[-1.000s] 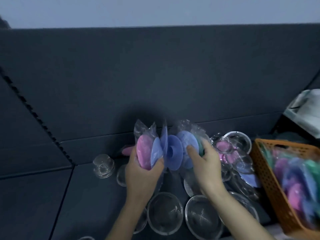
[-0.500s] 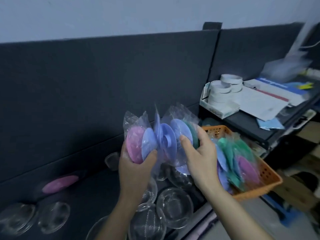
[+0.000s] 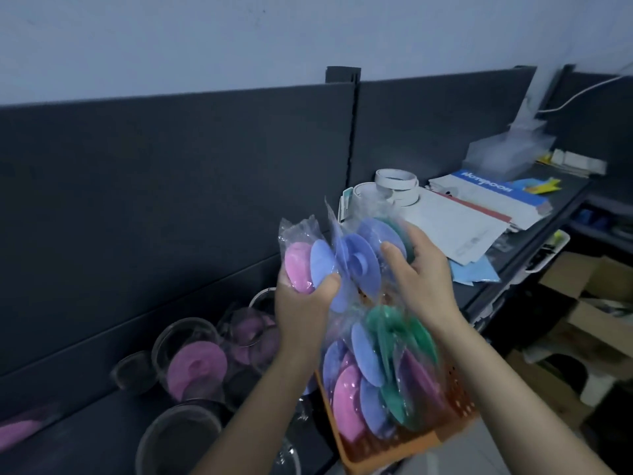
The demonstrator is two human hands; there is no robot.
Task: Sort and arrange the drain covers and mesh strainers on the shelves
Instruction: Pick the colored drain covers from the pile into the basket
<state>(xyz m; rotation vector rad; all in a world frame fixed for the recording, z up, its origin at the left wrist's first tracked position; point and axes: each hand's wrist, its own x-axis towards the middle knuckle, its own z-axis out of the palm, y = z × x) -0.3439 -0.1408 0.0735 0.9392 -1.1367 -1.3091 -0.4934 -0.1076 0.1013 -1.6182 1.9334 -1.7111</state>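
Note:
Both hands hold a row of bagged drain covers (image 3: 356, 258) in clear plastic, above the orange basket. My left hand (image 3: 301, 303) grips the pink and blue covers at the left end, thumb across the front. My right hand (image 3: 421, 269) grips the blue and green covers at the right end. The orange basket (image 3: 404, 450) below holds several more bagged covers (image 3: 380, 371) in blue, green, pink and purple. Round clear-packed mesh strainers (image 3: 185, 341) lie on the dark shelf (image 3: 85, 423) at the lower left, some over pink covers (image 3: 197, 368).
A dark back panel (image 3: 171, 200) runs behind the shelf. To the right, a shelf carries tape rolls (image 3: 394, 186), papers (image 3: 472, 214) and a clear box (image 3: 507, 152). Cardboard boxes (image 3: 589, 303) stand on the floor at the far right.
The view has swung to the right, bringing the basket under my hands and the neighbouring shelf into sight. Both hands keep the same grip on the bagged covers.

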